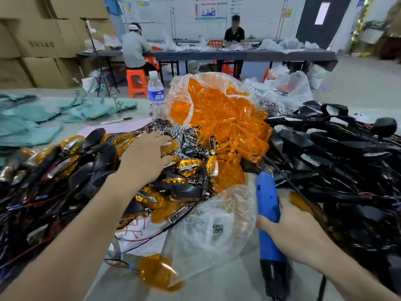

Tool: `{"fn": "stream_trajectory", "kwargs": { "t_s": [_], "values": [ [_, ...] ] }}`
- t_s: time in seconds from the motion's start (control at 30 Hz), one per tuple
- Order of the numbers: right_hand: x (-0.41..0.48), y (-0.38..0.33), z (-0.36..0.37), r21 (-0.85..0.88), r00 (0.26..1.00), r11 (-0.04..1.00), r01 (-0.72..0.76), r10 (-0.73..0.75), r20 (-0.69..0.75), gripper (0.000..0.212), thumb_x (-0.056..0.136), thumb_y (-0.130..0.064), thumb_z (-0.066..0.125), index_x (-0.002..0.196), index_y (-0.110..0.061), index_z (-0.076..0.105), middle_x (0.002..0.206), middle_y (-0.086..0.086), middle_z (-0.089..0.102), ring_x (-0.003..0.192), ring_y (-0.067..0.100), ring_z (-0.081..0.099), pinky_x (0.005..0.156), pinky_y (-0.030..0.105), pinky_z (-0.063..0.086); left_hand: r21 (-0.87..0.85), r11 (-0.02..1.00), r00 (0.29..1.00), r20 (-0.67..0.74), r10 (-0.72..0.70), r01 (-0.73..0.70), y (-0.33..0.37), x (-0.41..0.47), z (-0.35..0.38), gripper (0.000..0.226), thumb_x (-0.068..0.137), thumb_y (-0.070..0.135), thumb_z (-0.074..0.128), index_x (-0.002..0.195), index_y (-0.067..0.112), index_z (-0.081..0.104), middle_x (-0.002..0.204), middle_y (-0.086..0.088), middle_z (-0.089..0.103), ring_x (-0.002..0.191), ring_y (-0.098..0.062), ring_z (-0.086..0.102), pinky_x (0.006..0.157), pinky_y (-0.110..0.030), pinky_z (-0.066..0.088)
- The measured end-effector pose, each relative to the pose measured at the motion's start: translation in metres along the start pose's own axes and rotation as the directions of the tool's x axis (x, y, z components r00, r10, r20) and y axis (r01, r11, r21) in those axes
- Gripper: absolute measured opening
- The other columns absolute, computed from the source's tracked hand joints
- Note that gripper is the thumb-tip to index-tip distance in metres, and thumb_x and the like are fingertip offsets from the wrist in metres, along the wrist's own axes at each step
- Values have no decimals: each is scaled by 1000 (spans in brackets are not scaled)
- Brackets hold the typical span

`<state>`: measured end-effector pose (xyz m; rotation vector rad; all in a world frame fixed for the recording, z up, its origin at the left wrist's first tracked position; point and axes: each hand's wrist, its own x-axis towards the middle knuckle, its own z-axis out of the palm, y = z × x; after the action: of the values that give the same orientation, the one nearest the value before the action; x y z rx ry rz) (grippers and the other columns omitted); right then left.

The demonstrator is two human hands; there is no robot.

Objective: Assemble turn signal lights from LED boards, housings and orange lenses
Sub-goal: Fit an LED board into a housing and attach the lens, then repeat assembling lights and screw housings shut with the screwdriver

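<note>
While your right hand (pixel 297 232) clamps the blue screwdriver (pixel 268 205), your left hand (pixel 145 158), grip apart, could snag wires (pixel 26 205), toppling the pile (pixel 71 161).

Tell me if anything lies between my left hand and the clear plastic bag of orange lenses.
Yes: a heap of small silvery chrome parts lies between the left hand and the clear plastic bag of orange lenses.

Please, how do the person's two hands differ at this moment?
The left hand is stretched far forward over the heap of lights, with its fingers nearly straight, while the right hand is close to the body. The left hand grips nothing that I can see, whereas the right hand grips the blue screwdriver. Both hands are bare.
</note>
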<state>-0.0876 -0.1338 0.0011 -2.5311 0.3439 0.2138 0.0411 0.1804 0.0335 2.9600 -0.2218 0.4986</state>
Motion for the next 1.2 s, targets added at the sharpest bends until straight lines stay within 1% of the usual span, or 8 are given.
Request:
{"fn": "stream_trajectory", "kwargs": {
  "t_s": [0.1, 0.23, 0.4, 0.53, 0.67, 0.77, 0.93, 1.2],
  "values": [
    [3, -5, -3, -260, 988, 966, 17, -57, -146, 39, 93, -62, 58, 109, -27, 60, 83, -5, 62, 72, 19, 60, 62, 32, 43, -77, 996, 991, -128, 42, -52, -10, -3, 22, 56, 94, 41, 72, 146, 27, 55, 140, -4, 61, 132, -27, 50, 112, -45, 40],
    [5, -18, -16, -367, 989, 927, 81, -120, -84, 19, 99, -36, 57, 110, -21, 62, 92, 0, 65, 78, 20, 66, 69, 33, 55, -67, 997, 981, -191, 20, -34, -20, -1, 30, 70, 96, 55, 63, 156, 28, 39, 156, -4, 47, 147, -26, 36, 125, -48, 21],
    [28, -39, -22, 6, 953, 961, 277, -274, -130, 37, 99, -12, 52, 65, -19, 66, 53, -4, 61, 37, 5, 51, 38, 16, 38, 17, 997, 973, -218, 82, -80, 7, -6, 22, 66, 97, 57, 55, 155, 26, 44, 162, -3, 42, 156, -22, 26, 129, -44, 5],
    [78, -65, -14, -60, 913, 928, 368, -373, -165, 29, 96, -6, 53, 104, -22, 76, 92, -3, 74, 71, 9, 67, 56, 15, 49, -85, 987, 956, -273, 107, -135, 51, -19, 25, 52, 97, 40, 62, 146, 23, 56, 160, -5, 46, 155, -22, 27, 131, -46, 9],
    [116, -81, 8, -309, 908, 858, 410, -417, 47, 57, 97, -8, 61, 151, -16, 45, 121, 6, 66, 101, 25, 67, 85, 34, 59, -324, 941, 970, -243, 19, -100, 86, -29, 43, 38, 95, 26, 68, 133, 20, 68, 151, -2, 56, 150, -18, 34, 128, -34, 12],
    [127, -82, 20, -426, 888, 794, 434, -457, 51, 50, 95, -7, 63, 142, -19, 49, 119, 7, 66, 101, 28, 66, 75, 32, 52, -425, 905, 977, -198, -74, -18, 93, -37, 56, 34, 94, 24, 68, 127, 22, 71, 145, 5, 59, 146, -12, 37, 121, -23, 14],
    [131, -71, 0, -262, 927, 895, 362, -376, -4, 51, 80, -18, 86, 117, -28, 53, 102, 1, 65, 87, 23, 65, 73, 36, 60, -490, 869, 960, -203, -194, 72, 87, -44, 61, 26, 93, 18, 70, 118, 26, 75, 123, 19, 63, 128, 3, 44, 116, -26, 29],
    [118, -62, -4, -187, 932, 913, 363, -355, 75, 53, 76, -26, 86, 109, -32, 46, 96, -2, 67, 88, 22, 69, 76, 42, 63, -391, 919, 960, -275, -57, -57, 98, -61, 65, 22, 92, 10, 72, 111, 18, 78, 114, 8, 74, 124, -8, 52, 111, -22, 29]
  ]
}}
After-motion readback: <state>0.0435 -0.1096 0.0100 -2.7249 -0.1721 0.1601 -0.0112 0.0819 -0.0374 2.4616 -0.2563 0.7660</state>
